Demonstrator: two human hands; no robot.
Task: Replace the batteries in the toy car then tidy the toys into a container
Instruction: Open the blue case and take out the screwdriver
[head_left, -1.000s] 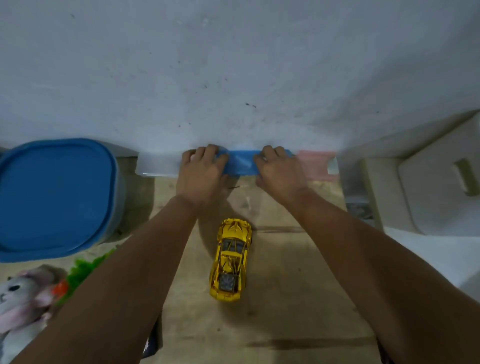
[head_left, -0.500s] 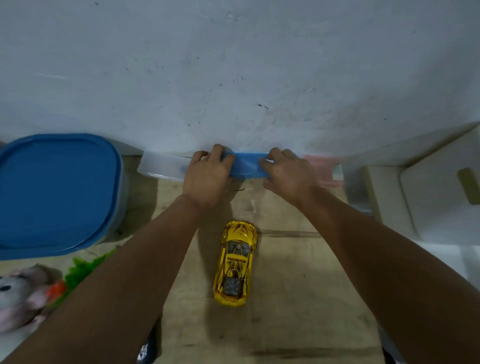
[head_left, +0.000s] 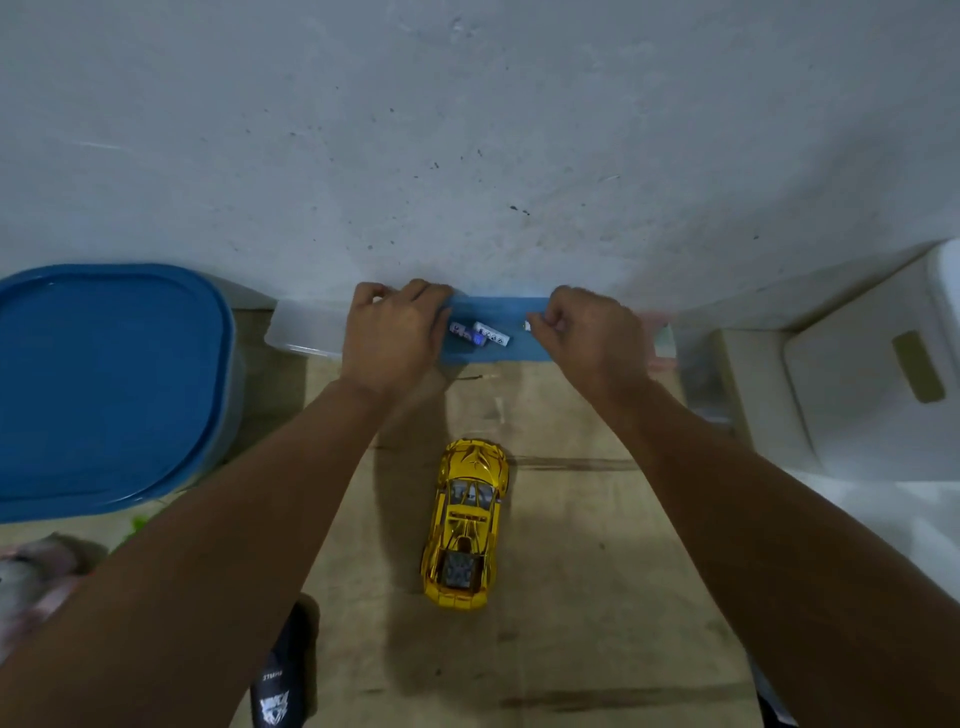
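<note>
Batteries now show between both hands, which grip the opened blue case; the yellow toy car waits nearer.

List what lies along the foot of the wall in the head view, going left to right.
Blue-lidded container → clear tray section → left hand → batteries in the blue tray section → right hand → pink tray section → white stool.
</note>
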